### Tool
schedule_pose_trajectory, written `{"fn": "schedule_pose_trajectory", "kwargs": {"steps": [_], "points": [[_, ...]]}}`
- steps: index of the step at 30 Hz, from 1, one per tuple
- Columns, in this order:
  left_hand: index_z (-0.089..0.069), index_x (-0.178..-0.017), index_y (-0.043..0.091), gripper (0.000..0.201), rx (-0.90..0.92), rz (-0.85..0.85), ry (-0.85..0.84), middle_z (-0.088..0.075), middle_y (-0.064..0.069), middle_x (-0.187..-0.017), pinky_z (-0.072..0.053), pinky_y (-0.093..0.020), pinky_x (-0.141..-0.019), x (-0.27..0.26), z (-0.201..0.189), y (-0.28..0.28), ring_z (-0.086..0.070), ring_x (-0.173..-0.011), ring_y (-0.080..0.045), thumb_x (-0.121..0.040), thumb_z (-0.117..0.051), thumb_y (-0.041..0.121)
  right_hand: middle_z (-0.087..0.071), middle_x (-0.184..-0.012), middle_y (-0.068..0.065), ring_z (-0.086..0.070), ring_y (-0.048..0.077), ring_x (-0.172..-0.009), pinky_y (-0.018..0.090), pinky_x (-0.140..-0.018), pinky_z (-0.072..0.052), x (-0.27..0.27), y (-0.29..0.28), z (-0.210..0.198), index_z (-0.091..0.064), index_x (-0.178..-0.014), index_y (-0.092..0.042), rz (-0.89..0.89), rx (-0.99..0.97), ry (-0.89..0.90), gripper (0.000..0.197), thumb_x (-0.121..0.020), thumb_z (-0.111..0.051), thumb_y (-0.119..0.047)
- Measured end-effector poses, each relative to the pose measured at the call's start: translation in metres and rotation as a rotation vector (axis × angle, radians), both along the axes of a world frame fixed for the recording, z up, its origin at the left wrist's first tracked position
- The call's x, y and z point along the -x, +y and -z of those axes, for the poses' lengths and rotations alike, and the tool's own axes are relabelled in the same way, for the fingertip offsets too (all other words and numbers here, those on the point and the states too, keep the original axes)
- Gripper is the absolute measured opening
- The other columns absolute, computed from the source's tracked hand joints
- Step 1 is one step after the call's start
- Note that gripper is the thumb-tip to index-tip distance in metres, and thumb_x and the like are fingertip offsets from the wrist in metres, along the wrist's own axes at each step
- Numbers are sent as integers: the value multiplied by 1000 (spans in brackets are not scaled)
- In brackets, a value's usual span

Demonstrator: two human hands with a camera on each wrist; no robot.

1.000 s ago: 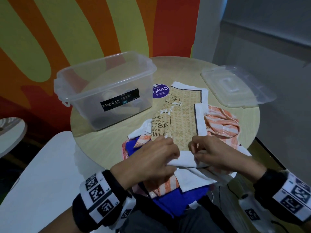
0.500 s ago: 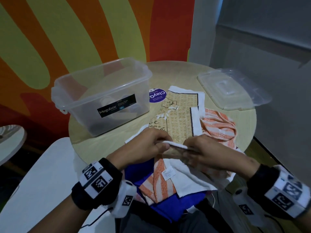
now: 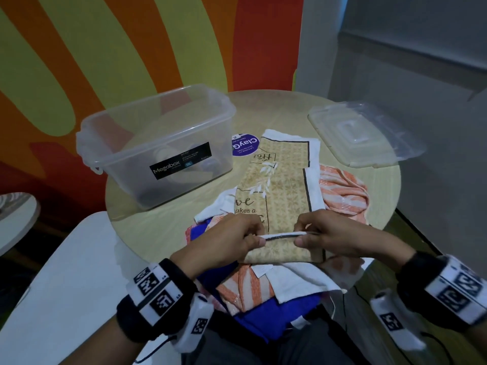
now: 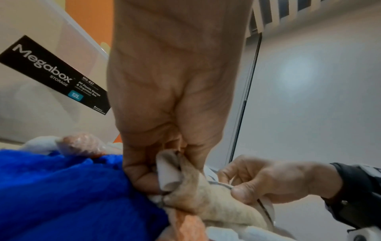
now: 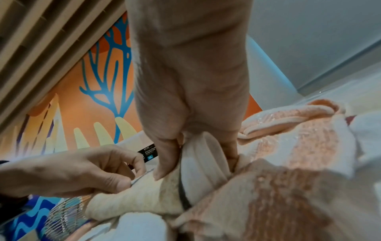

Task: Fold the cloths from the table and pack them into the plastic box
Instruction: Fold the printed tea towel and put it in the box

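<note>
Early yet: left hand (image 3: 232, 239) and right hand (image 3: 332, 237) each hold a grip on the beige printed cloth (image 3: 282, 180), lifting its near-edge hem. Other cloths lie unfolded beneath; the plastic box (image 3: 158, 143) waits at the surface's far-left edge.

Beige patterned cloth with black border and white edge (image 3: 283, 180); orange-and-white striped cloth (image 3: 342, 192); plain royal-blue cloth (image 3: 266, 316); clear plastic box (image 3: 158, 143) (black label); pale wood-grain round desk (image 3: 263, 111).

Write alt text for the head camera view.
Both hands, left hand and right hand, pinch the near edge of a beige printed cloth lifted over a cloth pile on a round table. A clear plastic box stands left, its lid right.
</note>
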State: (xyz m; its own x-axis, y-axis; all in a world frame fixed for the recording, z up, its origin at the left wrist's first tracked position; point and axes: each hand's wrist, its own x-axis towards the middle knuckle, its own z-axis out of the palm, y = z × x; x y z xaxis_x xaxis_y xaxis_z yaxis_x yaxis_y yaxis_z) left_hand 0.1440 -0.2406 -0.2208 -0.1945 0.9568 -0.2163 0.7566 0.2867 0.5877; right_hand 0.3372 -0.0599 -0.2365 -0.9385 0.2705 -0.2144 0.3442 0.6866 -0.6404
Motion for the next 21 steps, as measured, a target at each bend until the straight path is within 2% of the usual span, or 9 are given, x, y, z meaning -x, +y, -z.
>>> {"fn": "schedule_pose_trajectory", "kwargs": {"steps": [4,7,10,13,15,16,18,19,21], "points": [[-62,-83,17,24,70,15,-12,-61,12,-60,-43,-23,-59,0,-2,3,-55,-56,3,-97,-70,35,-54,-62,-11,-47,0,-56,16,-58,-37,-8,5,-2,-61,-76,-16,-52,69,-54,32,-97,-66,-39],[-65,-78,12,32,149,41,0,-59,7,-64,-43,-29,-64,2,-4,4,-53,-60,-7,-100,-66,36,-50,-60,-11,-43,3,-56,20,-59,-37,-12,5,3,-58,-71,-13,-67,45,-97,40,-101,-61,-40],[-59,-73,1,44,166,31,82,-57,-2,-64,-43,-32,-63,-1,-2,8,-51,-60,-15,-101,-63,35,-48,-63,-1,-41,10,-57,31,-60,-36,-5,-1,10,-56,-75,-1,-29,-60,-142,48,-102,-58,-40],[-62,-78,12,29,63,51,300,-62,3,-80,-49,-35,-69,-14,-5,9,-57,-76,-17,-96,-70,34,-60,-69,8,-50,19,-61,37,-60,-39,1,-10,13,-63,-82,1,-6,-168,-168,49,-99,-60,-44],[-63,-92,21,16,-60,151,382,-58,6,-96,-46,-33,-79,-23,-11,7,-52,-94,-16,-96,-69,35,-70,-80,9,-62,23,-70,41,-65,-48,3,-12,14,-69,-87,-3,26,-219,-185,44,-97,-62,-45],[-64,-100,23,19,-72,220,394,-56,7,-102,-44,-33,-83,-26,-12,5,-48,-100,-14,-95,-67,41,-71,-83,10,-65,25,-75,42,-68,-51,4,-13,14,-70,-87,-5,44,-233,-192,42,-97,-63,-45],[-64,-111,23,38,-7,332,468,-55,7,-108,-44,-34,-85,-30,-8,3,-45,-103,-13,-91,-66,55,-70,-83,9,-65,27,-78,44,-70,-52,5,-15,13,-69,-85,-6,78,-237,-201,40,-95,-65,-44],[-64,-113,22,40,18,360,529,-56,6,-109,-45,-36,-85,-31,-6,4,-46,-103,-14,-90,-67,55,-70,-82,8,-65,26,-78,44,-70,-52,5,-15,12,-67,-85,-7,91,-233,-201,38,-95,-67,-44],[-66,-107,18,28,-3,363,589,-60,3,-104,-49,-39,-83,-31,-2,7,-53,-100,-18,-94,-64,43,-68,-83,2,-63,23,-78,43,-72,-51,3,-18,7,-63,-84,-12,99,-239,-181,33,-93,-69,-43]]}}
